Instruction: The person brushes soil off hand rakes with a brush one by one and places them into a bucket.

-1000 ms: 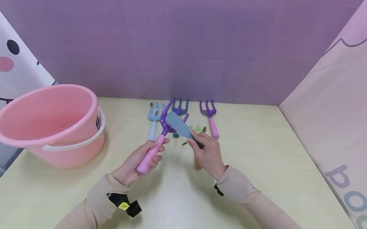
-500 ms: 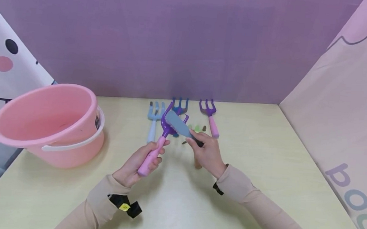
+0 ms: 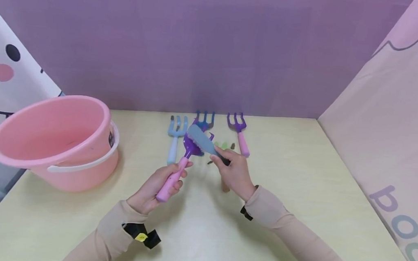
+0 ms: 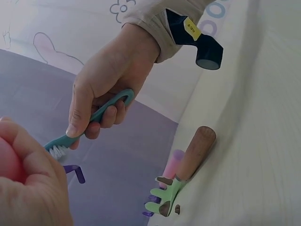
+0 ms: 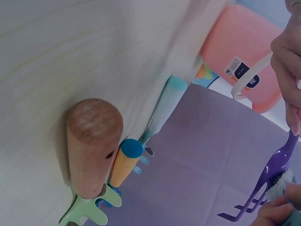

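My left hand (image 3: 154, 188) grips the pink handle of a hand rake (image 3: 172, 181) with a purple head, held tilted above the table. My right hand (image 3: 236, 171) holds a blue-green scrubbing brush (image 3: 201, 139) across that head. White bristles show against the purple metal in the right wrist view, where the rake's bent tines (image 5: 249, 200) point away. Seen from the left wrist, the brush handle (image 4: 110, 106) ends in a loop under the curled fingers. The brush hides part of the rake head in the head view.
Behind the hands lie a light blue rake (image 3: 173, 142), a blue rake (image 3: 205, 124), a pink-handled purple rake (image 3: 242, 143) and a green rake with a wooden handle (image 5: 94, 146). Brown bits lie on and around some. A pink bucket (image 3: 80, 177) stands left; a purple backdrop (image 3: 215, 49) rises behind.
The brush has shifted slightly up and left over the rake head. The held rake has tipped a little, its tines appearing lower. Both hands keep their hold.
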The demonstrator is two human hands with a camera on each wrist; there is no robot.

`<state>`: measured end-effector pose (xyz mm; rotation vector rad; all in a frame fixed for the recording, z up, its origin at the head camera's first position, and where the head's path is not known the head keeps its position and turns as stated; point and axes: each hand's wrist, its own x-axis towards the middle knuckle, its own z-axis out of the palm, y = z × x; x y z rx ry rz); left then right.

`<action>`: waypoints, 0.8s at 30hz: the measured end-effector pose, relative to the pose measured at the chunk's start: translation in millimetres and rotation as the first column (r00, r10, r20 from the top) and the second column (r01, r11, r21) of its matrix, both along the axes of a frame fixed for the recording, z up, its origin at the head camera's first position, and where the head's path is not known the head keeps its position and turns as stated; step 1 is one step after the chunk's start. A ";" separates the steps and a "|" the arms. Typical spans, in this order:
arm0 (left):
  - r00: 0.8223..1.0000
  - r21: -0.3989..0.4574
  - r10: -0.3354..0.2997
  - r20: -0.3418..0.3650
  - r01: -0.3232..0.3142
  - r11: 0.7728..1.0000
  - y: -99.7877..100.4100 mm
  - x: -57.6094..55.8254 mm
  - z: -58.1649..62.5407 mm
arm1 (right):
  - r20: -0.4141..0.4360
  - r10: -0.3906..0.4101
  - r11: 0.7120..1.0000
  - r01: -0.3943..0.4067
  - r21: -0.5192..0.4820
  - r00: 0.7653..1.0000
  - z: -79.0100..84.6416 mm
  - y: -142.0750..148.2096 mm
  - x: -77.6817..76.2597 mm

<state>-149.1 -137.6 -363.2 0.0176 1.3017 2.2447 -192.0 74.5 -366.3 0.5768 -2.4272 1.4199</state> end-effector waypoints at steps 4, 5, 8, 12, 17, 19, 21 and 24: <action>1.000 -0.004 -0.003 -0.010 0.003 1.000 0.1 0.1 -1.0 | 0.019 -0.009 1.000 0.009 -0.003 1.000 1.5 -0.9 0.2; 1.000 -0.005 -0.003 -0.011 0.003 1.000 0.1 0.1 -1.4 | 0.030 -0.010 1.000 0.010 -0.005 1.000 1.7 -1.1 0.1; 1.000 -0.016 -0.001 -0.017 0.001 1.000 -0.1 -0.1 -2.7 | 0.077 -0.012 1.000 0.013 -0.016 0.997 2.6 -1.7 0.1; 1.000 -0.022 0.004 -0.021 -0.004 1.000 1.2 -0.3 -3.6 | 0.126 -0.016 0.999 0.020 -0.034 0.992 3.1 -1.5 -0.3; 1.000 -0.003 0.003 -0.015 -0.003 1.000 4.2 -0.6 -4.1 | 0.154 -0.022 0.998 0.032 -0.062 0.988 1.7 0.0 -2.1; 1.000 0.003 0.001 -0.012 -0.001 1.000 5.0 -0.9 -3.7 | 0.158 -0.024 0.997 0.036 -0.070 0.987 1.0 0.6 -2.7; 1.000 0.009 0.004 -0.005 -0.004 1.000 5.7 -1.3 -2.9 | 0.162 -0.026 0.996 0.039 -0.076 0.986 1.2 0.9 -2.8; 1.000 0.021 0.005 0.000 -0.005 1.000 6.0 -1.9 -2.2 | 0.182 -0.021 0.995 0.039 -0.097 0.983 2.8 0.8 -2.6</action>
